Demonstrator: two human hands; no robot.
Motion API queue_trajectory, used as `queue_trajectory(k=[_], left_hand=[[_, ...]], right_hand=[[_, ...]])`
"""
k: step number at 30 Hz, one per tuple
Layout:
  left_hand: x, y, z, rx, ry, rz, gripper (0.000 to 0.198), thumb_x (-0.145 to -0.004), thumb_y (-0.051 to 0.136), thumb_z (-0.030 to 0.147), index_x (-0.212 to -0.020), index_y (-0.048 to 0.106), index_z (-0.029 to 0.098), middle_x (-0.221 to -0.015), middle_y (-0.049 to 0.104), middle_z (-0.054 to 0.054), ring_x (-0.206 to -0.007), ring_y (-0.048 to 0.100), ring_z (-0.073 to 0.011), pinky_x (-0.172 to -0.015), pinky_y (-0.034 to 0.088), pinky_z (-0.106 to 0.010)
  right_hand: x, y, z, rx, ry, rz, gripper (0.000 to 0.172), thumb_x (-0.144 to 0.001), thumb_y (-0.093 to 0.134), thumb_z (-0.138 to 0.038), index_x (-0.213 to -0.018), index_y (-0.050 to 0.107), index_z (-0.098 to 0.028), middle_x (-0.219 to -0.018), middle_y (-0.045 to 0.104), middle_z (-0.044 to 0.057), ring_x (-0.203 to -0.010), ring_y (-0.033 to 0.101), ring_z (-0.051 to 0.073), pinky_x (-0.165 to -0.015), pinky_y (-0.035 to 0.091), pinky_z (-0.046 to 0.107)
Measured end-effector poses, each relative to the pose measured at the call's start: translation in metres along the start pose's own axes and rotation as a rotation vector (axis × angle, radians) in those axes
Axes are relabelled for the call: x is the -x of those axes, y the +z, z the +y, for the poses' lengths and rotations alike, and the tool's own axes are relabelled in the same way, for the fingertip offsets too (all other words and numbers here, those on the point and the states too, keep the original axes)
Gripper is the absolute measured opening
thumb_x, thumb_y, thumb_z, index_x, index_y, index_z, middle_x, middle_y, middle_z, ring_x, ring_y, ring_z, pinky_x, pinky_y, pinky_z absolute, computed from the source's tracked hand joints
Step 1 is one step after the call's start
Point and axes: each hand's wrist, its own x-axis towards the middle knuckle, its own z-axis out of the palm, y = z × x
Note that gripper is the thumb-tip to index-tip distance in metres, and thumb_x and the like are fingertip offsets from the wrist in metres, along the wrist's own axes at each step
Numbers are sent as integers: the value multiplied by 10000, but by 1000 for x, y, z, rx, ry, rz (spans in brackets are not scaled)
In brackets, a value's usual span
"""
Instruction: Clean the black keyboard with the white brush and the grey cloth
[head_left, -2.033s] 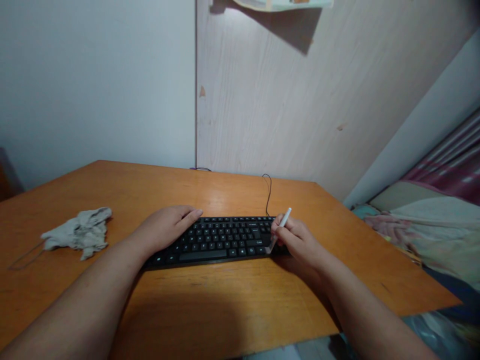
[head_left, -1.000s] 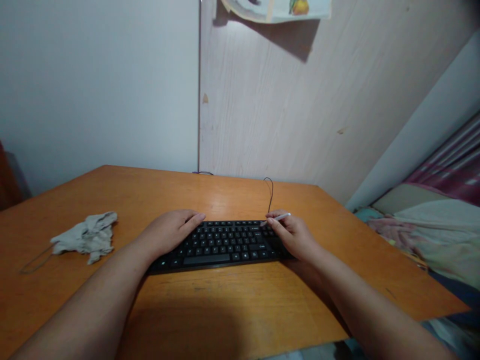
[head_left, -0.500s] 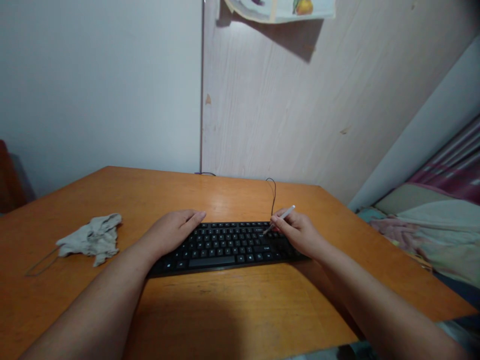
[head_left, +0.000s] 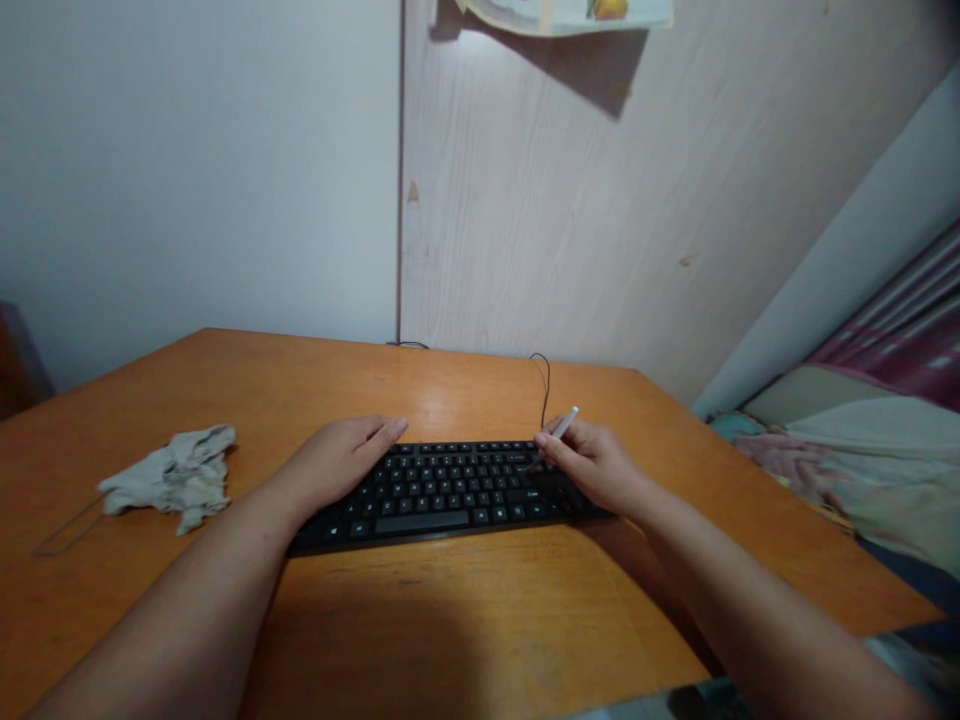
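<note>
A black keyboard (head_left: 442, 485) lies on the wooden table, its key rows facing me. My left hand (head_left: 343, 458) grips its left end, the thumb stretched along the back edge and the other fingers hidden behind the hand. Over the right part of the keys, my right hand (head_left: 592, 460) pinches a slim white stick-like tool (head_left: 565, 421) with a thin, dark tip. That tip points down and left at the keys near the right end of the main block. Blur hides whether it touches them and what kind of tool it is.
A crumpled pale grey cloth (head_left: 176, 472) with a loop lies left of my left forearm. The black cable (head_left: 547, 385) runs from behind the keyboard towards the wall. Bedding (head_left: 862, 440) is beyond the right edge of the table (head_left: 375, 630).
The white tool's top end has moved slightly left and its angle is a little steeper. The view has shifted slightly. My left hand keeps its place on the keyboard.
</note>
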Motion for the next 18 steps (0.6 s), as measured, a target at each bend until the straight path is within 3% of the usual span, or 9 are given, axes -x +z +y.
queue_trajectory(k=[9, 14, 18], left_hand=[[-2, 0, -4, 21, 12, 6, 601, -962, 330, 662, -908, 731, 218, -997, 776, -84, -962, 695, -293, -859, 506, -370], [-1, 1, -6, 33, 11, 9, 571, -960, 349, 655, -885, 720, 228, -971, 773, -71, -943, 694, -286, -854, 506, -366], [-1, 1, -5, 33, 8, 0, 571, -957, 342, 664, -860, 703, 233, -928, 766, -66, -919, 697, -287, -827, 510, -359]], right_hand=[[-18, -3, 3, 38, 4, 0, 248, -990, 518, -398, -904, 650, -206, -869, 705, 47, -826, 654, 207, -776, 473, 344], [-25, -9, -6, 96, 36, -88, 303, -991, 499, -420, -790, 587, -211, -726, 650, 26, -698, 630, 199, -650, 442, 318], [-27, -9, -9, -6, 92, -19, 314, -997, 495, -458, -820, 572, -211, -681, 658, 22, -652, 635, 190, -612, 439, 303]])
